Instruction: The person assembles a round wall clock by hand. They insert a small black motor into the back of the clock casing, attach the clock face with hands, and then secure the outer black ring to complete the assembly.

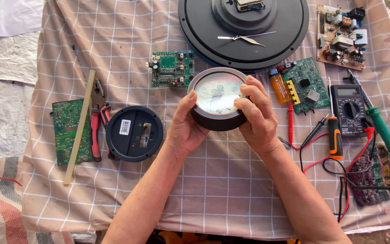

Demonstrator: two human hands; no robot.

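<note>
On the checked cloth [213,180], both hands' fingers [249,108] clasp one round clock [216,97] among seemingly four circuit boards [172,68].

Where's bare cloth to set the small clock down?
Widest bare checked cloth lies near the person, between the forearms and below the black round cover. A smaller patch sits top left, above the pliers. The right side is crowded: multimeter, leads, screwdriver, boards. Both hands grip the small clock.
</note>
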